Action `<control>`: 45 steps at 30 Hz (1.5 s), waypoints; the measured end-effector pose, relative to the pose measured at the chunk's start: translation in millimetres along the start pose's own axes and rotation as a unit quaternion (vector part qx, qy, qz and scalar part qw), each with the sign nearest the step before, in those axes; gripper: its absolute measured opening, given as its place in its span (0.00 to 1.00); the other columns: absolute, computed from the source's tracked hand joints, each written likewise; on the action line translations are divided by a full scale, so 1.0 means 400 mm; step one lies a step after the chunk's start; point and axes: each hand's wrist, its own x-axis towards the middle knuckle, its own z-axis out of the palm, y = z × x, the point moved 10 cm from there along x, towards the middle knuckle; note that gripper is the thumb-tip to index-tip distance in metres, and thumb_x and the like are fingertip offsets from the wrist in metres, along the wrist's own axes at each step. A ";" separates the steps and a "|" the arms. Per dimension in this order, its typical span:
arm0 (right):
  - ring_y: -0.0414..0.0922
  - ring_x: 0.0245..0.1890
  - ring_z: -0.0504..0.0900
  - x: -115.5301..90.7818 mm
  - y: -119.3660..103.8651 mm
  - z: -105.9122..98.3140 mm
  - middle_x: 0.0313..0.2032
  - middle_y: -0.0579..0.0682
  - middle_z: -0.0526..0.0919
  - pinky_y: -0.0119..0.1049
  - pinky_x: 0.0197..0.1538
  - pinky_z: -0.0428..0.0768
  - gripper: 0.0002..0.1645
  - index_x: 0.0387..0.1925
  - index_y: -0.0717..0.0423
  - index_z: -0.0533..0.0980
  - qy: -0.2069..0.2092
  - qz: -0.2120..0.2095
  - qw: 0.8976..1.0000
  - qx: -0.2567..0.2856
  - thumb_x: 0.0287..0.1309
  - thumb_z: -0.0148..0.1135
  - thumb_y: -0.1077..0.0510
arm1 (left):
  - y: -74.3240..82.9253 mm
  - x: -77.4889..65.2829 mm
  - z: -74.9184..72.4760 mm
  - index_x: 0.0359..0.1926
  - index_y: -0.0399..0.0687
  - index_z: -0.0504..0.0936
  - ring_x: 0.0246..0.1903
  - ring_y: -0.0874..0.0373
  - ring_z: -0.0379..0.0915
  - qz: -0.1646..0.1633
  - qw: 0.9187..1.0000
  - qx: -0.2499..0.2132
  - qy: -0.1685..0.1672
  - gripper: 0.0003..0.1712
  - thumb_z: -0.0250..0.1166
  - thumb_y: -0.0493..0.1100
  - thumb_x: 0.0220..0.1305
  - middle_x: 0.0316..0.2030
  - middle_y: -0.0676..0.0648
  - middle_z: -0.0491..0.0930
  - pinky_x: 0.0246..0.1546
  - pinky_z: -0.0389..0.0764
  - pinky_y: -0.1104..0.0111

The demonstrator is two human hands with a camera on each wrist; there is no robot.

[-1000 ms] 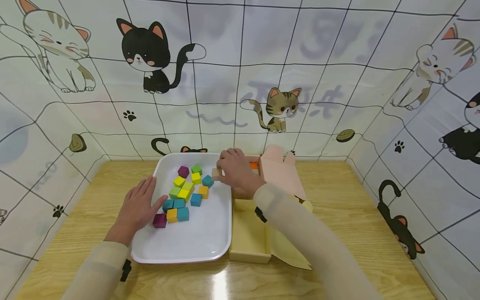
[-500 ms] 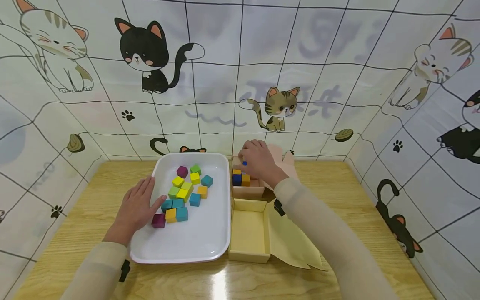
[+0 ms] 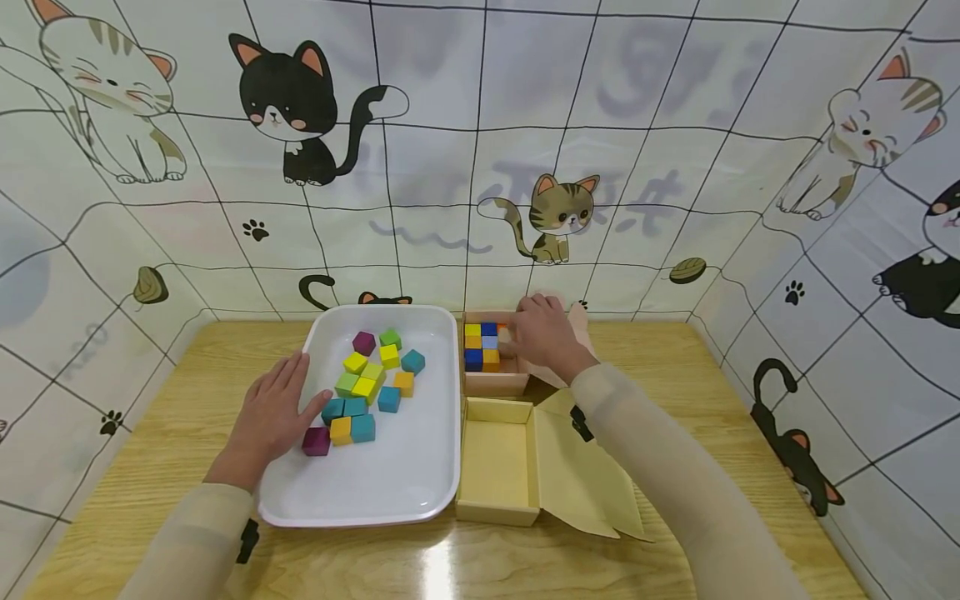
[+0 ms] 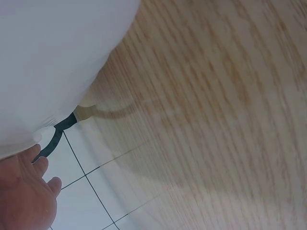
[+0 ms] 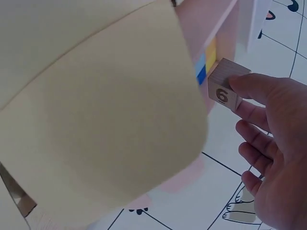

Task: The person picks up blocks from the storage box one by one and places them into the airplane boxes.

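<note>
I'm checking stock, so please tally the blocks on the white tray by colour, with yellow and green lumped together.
Yellow or green blocks: 6
Teal blocks: 5
Orange blocks: 2
Purple blocks: 2
Total in view on the tray: 15

The head view looks forward and down over the surface (image 3: 712, 450), far enough back for tray (image 3: 405, 487), pink box (image 3: 497, 384) and wall (image 3: 435, 171). The left wrist view, close in, faces along the tray's side to the left fingers (image 4: 41, 165); the right looks past a near flap (image 5: 120, 110) to pink box and right fingers (image 5: 255, 114). The head view shares these.
</note>
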 end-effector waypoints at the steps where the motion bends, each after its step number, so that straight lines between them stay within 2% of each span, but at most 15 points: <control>1: 0.51 0.53 0.70 0.000 0.003 0.008 0.49 0.49 0.78 0.50 0.64 0.65 0.19 0.33 0.48 0.82 -0.001 0.002 1.000 -0.004 0.60 0.62 0.38 | -0.001 0.000 0.000 0.76 0.39 0.43 0.74 0.33 0.39 0.000 1.000 0.000 0.000 0.49 0.49 0.65 0.69 0.75 0.33 0.46 0.72 0.42 0.36; 4: 0.50 0.54 0.70 0.001 0.007 0.032 0.52 0.49 0.77 0.50 0.65 0.66 0.17 0.33 0.47 0.82 -0.010 0.004 1.000 -0.001 0.58 0.64 0.39 | -0.004 0.001 -0.001 0.76 0.39 0.43 0.74 0.33 0.39 -0.003 1.000 0.001 0.001 0.50 0.50 0.64 0.69 0.75 0.33 0.46 0.72 0.43 0.36; 6: 0.50 0.54 0.71 0.000 0.005 0.047 0.52 0.47 0.78 0.50 0.65 0.66 0.17 0.26 0.46 0.81 -0.015 0.002 1.000 0.009 0.56 0.66 0.39 | -0.006 0.001 -0.001 0.76 0.39 0.43 0.74 0.33 0.39 -0.005 1.000 0.001 0.002 0.50 0.51 0.64 0.69 0.75 0.33 0.46 0.72 0.43 0.36; 8: 0.50 0.52 0.71 -0.001 0.002 0.060 0.50 0.46 0.78 0.50 0.64 0.66 0.21 0.18 0.45 0.77 -0.020 -0.001 1.000 0.017 0.54 0.67 0.37 | -0.006 0.001 -0.002 0.76 0.40 0.43 0.74 0.33 0.39 -0.006 1.000 0.001 0.002 0.50 0.51 0.64 0.69 0.75 0.33 0.46 0.72 0.43 0.36; 10: 0.50 0.49 0.71 -0.002 0.000 0.069 0.47 0.46 0.78 0.50 0.62 0.67 0.22 0.16 0.44 0.75 -0.021 -0.003 1.000 0.013 0.55 0.66 0.37 | -0.007 0.002 -0.002 0.77 0.40 0.43 0.74 0.33 0.39 -0.007 1.000 -0.001 0.003 0.50 0.51 0.64 0.69 0.75 0.33 0.46 0.72 0.43 0.36; 14: 0.49 0.45 0.70 -0.004 0.001 0.082 0.42 0.47 0.78 0.48 0.59 0.68 0.20 0.20 0.45 0.77 -0.031 -0.001 0.999 -0.016 0.57 0.64 0.38 | -0.002 0.001 -0.003 0.77 0.40 0.43 0.74 0.33 0.39 -0.006 1.000 -0.004 0.001 0.50 0.51 0.64 0.69 0.75 0.33 0.46 0.72 0.42 0.36; 16: 0.49 0.44 0.69 -0.006 0.000 0.087 0.40 0.48 0.77 0.47 0.58 0.68 0.17 0.22 0.46 0.77 -0.037 -0.001 0.999 -0.025 0.60 0.63 0.41 | -0.001 0.000 -0.004 0.77 0.40 0.43 0.74 0.33 0.39 -0.007 1.000 -0.004 0.000 0.50 0.51 0.64 0.69 0.75 0.33 0.46 0.72 0.42 0.36; 20: 0.49 0.41 0.69 -0.006 -0.001 0.090 0.35 0.47 0.75 0.46 0.54 0.68 0.14 0.20 0.46 0.76 -0.039 -0.004 0.999 -0.027 0.61 0.60 0.51 | -0.001 0.000 -0.004 0.76 0.40 0.43 0.74 0.33 0.39 -0.007 1.000 -0.002 -0.002 0.50 0.51 0.64 0.69 0.75 0.33 0.46 0.72 0.43 0.36; 23: 0.49 0.41 0.69 0.000 0.000 0.095 0.35 0.47 0.75 0.45 0.53 0.68 0.13 0.20 0.46 0.76 -0.032 -0.003 0.999 -0.030 0.60 0.58 0.54 | 0.000 0.000 -0.005 0.76 0.39 0.43 0.74 0.33 0.39 -0.006 1.000 -0.001 0.000 0.50 0.51 0.64 0.69 0.75 0.33 0.46 0.72 0.43 0.36; 26: 0.49 0.43 0.69 0.008 -0.002 0.102 0.38 0.47 0.76 0.46 0.56 0.68 0.11 0.22 0.46 0.79 -0.031 -0.002 0.999 -0.029 0.60 0.57 0.56 | 0.000 0.000 -0.005 0.76 0.39 0.43 0.74 0.33 0.39 -0.005 1.000 -0.001 0.001 0.49 0.51 0.64 0.69 0.75 0.33 0.46 0.72 0.43 0.36; 31: 0.49 0.46 0.69 0.015 -0.007 0.116 0.42 0.47 0.77 0.46 0.60 0.66 0.11 0.24 0.46 0.81 -0.049 -0.001 0.998 -0.036 0.61 0.59 0.54 | -0.003 0.002 -0.004 0.76 0.40 0.43 0.74 0.33 0.39 -0.008 1.000 -0.003 0.003 0.49 0.51 0.64 0.69 0.76 0.33 0.45 0.72 0.43 0.36; 34: 0.49 0.46 0.69 0.016 -0.008 0.121 0.43 0.48 0.77 0.46 0.61 0.66 0.13 0.25 0.45 0.81 -0.056 0.000 0.997 -0.043 0.62 0.62 0.46 | -0.005 0.004 -0.002 0.76 0.40 0.44 0.74 0.33 0.40 -0.008 1.000 0.000 0.004 0.49 0.52 0.64 0.69 0.76 0.34 0.45 0.72 0.44 0.37; 39: 0.49 0.48 0.69 0.019 -0.008 0.126 0.44 0.48 0.77 0.47 0.65 0.64 0.22 0.24 0.45 0.80 -0.054 -0.001 0.997 -0.054 0.54 0.65 0.33 | -0.005 0.004 -0.001 0.76 0.40 0.43 0.74 0.33 0.39 -0.005 1.000 0.002 0.004 0.49 0.51 0.64 0.69 0.76 0.34 0.45 0.72 0.44 0.37; 41: 0.49 0.49 0.70 0.020 -0.009 0.130 0.46 0.48 0.77 0.48 0.66 0.64 0.21 0.26 0.45 0.80 -0.048 -0.004 0.997 -0.059 0.55 0.64 0.33 | -0.005 0.003 -0.001 0.77 0.39 0.43 0.74 0.34 0.39 -0.004 1.000 0.001 0.003 0.49 0.50 0.64 0.69 0.76 0.34 0.45 0.72 0.43 0.37; 45: 0.50 0.51 0.71 0.022 -0.014 0.135 0.47 0.49 0.78 0.49 0.66 0.65 0.15 0.31 0.46 0.82 -0.035 -0.010 0.997 -0.069 0.61 0.62 0.41 | -0.007 0.003 0.000 0.77 0.40 0.42 0.74 0.34 0.39 -0.002 1.000 0.001 0.005 0.49 0.48 0.66 0.70 0.76 0.34 0.45 0.73 0.42 0.37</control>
